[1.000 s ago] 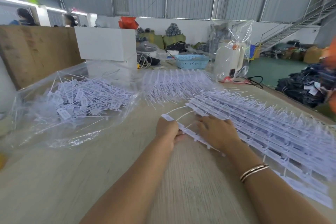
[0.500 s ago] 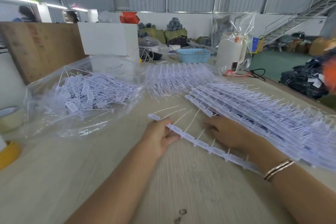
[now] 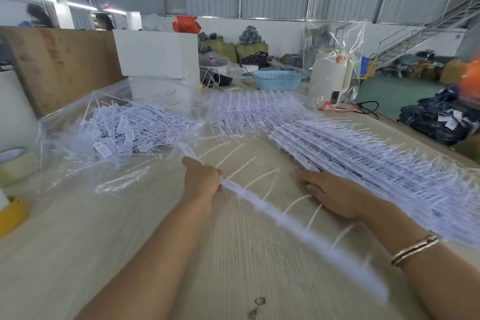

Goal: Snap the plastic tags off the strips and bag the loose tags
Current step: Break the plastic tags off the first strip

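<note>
My left hand [image 3: 201, 179] clamps 1 long white plastic tag strip [image 3: 270, 209] lifted over the pale wooden table [image 3: 78, 254], my right hand [image 3: 335, 193] flat beside the stacked strips [image 3: 376, 161]: light, springy, best gripped along its spine

On the wooden table [image 3: 78, 254], a white box [image 3: 155, 53] stands far left of centre. Right of it sits a blue basket [image 3: 278, 80], then a white jug [image 3: 330, 74]. A tape roll [image 3: 13, 163] and a yellow roll [image 3: 11, 214] lie at the near left edge. Dark bundles [image 3: 439, 122] lie on the floor, far right.
</note>
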Motion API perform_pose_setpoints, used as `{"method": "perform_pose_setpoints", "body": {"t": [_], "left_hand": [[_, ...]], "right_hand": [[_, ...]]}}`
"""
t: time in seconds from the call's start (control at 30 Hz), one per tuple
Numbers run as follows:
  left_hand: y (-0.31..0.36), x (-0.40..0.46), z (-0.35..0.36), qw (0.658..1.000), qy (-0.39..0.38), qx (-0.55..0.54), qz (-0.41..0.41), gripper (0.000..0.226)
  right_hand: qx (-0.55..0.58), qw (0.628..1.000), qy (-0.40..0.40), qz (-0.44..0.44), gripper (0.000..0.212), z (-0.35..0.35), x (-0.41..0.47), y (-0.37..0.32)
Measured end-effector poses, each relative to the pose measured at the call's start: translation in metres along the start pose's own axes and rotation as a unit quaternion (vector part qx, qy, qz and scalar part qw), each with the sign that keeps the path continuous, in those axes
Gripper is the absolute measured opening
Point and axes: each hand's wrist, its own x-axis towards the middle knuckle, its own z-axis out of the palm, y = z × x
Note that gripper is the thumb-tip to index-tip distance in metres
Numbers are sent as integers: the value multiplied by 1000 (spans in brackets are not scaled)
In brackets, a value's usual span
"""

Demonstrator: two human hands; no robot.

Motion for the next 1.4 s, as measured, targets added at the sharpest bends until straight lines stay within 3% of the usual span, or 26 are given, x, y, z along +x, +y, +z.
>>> {"method": "perform_pose_setpoints", "body": {"t": [0.07,0.13,0.27,0.4,0.5,0.63,0.8,0.87,1.07,1.27,1.4], "left_hand": [[-2,13,-13,996,35,85,7,50],[-6,19,-22,985,1,171,10,56],[-5,13,-16,957,-115,245,103,18],[-4,11,-10,929,-169,287,162,22],[-4,10,-4,912,-227,285,191,24],[-7,9,0,892,-274,281,225,18],[-14,6,2,895,-285,246,237,17],[-14,1,6,910,-286,201,222,20],[-13,4,8,926,-306,148,167,21],[-6,5,0,932,-339,51,119,22],[-11,2,4,925,-338,92,148,19]], "right_hand": [[-42,999,5,5,48,0,-4,6],[-65,998,-2,7,50,-3,-8,12],[-9,997,81,3,44,-10,-6,-9],[118,972,196,-55,34,-13,24,-59],[179,966,171,-72,33,-6,52,-93],[315,942,119,-16,41,6,76,-114],[424,894,144,-17,6,9,80,-105],[474,871,125,-40,6,3,77,-102],[454,889,-23,-63,9,-15,67,-91],[483,871,9,-91,12,-19,72,-95],[473,876,-69,-70,7,-18,72,-84]]}}
